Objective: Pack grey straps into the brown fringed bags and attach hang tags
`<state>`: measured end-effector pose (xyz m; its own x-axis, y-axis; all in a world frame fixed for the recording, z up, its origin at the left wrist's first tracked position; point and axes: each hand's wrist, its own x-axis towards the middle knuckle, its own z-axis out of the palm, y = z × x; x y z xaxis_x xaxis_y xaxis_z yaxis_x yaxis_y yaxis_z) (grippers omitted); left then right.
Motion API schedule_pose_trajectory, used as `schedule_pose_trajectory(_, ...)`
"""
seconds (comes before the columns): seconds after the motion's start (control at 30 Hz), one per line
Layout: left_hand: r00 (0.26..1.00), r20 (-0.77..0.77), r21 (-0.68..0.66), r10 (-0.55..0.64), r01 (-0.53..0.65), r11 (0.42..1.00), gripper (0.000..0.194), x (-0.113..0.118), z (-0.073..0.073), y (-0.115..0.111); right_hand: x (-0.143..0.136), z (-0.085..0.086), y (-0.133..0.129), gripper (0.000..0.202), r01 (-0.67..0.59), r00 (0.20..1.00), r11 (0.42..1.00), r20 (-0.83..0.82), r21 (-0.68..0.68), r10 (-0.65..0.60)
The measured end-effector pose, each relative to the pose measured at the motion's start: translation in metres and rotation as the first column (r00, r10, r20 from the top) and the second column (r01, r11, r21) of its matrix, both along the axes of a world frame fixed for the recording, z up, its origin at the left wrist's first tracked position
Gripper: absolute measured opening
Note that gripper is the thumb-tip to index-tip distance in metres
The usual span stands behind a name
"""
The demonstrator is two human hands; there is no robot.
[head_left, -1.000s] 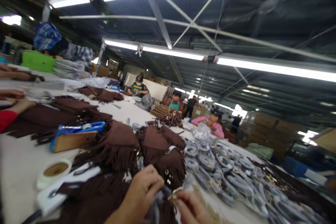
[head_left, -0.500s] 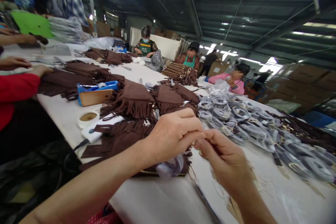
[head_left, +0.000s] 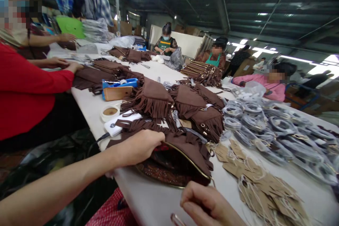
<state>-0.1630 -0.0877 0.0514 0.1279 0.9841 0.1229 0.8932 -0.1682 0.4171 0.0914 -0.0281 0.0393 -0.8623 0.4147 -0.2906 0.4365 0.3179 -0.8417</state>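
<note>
A brown fringed bag [head_left: 189,150] lies at the near edge of the table, its gold zipper parted and a patterned lining showing. My left hand [head_left: 144,144] is closed on the bag's upper edge at the left end of the opening. Below the bag's right end is my right hand [head_left: 202,201], its fingers curled together; whatever they may hold is hidden. Beside it, at the bottom of the view, a small metal loop [head_left: 177,219] shows. Tan paper tags with white strings [head_left: 265,187] are heaped to the right.
Several fringed bags [head_left: 156,95] lie beyond, with a phone [head_left: 118,93], a tape roll [head_left: 109,112] and a white device [head_left: 123,122] at their left. Plastic-wrapped straps [head_left: 280,127] cover the right side. A person in red [head_left: 31,84] works at the left; others sit farther back.
My hands, together before, have parted: the left has moved down-left onto the bag, the right down. The bag now gapes open. The view has turned left, and the tag heap is uncovered.
</note>
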Motion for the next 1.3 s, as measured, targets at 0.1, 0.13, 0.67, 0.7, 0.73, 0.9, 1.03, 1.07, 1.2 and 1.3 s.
schedule_pose_trajectory(0.1,0.999,0.051,0.016,0.003,-0.004,1.000,0.024,-0.005,0.014,0.010,-0.018,-0.025,0.003,0.023,-0.012,1.000,0.961,-0.005,0.277,0.014)
schedule_pose_trajectory(0.13,0.998,0.070,-0.001,0.000,0.001,1.000,0.024,-0.006,0.015,0.011,-0.020,-0.031,0.006,0.023,0.005,1.000,0.939,-0.025,0.344,0.003)
schedule_pose_trajectory(0.67,1.000,0.000,-0.118,-0.024,0.023,0.993,0.008,-0.019,0.024,-0.002,-0.036,-0.031,0.030,0.021,0.011,0.953,0.771,-0.241,0.637,0.186)
schedule_pose_trajectory(0.7,0.999,-0.044,-0.137,-0.018,0.012,0.991,0.018,-0.019,0.020,-0.006,-0.038,-0.030,0.032,0.020,0.005,0.953,0.763,-0.234,0.646,0.192)
schedule_pose_trajectory(0.73,0.996,-0.093,-0.149,-0.001,-0.013,0.989,0.026,-0.019,0.013,-0.009,-0.041,-0.030,0.033,0.020,0.001,0.954,0.756,-0.226,0.655,0.195)
schedule_pose_trajectory(0.9,0.971,-0.132,-0.162,0.200,-0.220,0.962,0.015,-0.026,-0.017,-0.012,-0.046,-0.032,0.036,0.021,0.023,0.952,0.769,-0.249,0.639,0.179)
schedule_pose_trajectory(1.03,0.963,-0.047,-0.115,0.267,-0.270,0.956,0.014,-0.033,-0.010,-0.005,-0.047,-0.032,0.032,0.020,-0.013,0.913,0.822,-0.328,0.569,0.242)
schedule_pose_trajectory(1.07,0.961,-0.043,-0.101,0.272,-0.275,0.956,0.015,-0.033,-0.006,-0.004,-0.049,-0.032,0.030,0.020,-0.039,0.909,0.829,-0.324,0.558,0.261)
schedule_pose_trajectory(1.2,0.965,0.055,-0.047,0.256,-0.254,0.966,0.017,-0.029,0.005,-0.003,-0.070,-0.032,0.019,0.021,-0.072,0.925,0.811,-0.266,0.581,0.273)
schedule_pose_trajectory(1.3,0.956,0.168,-0.038,0.239,-0.236,0.971,0.013,-0.031,-0.002,-0.004,-0.092,-0.038,0.015,0.020,-0.083,0.932,0.814,-0.244,0.575,0.267)
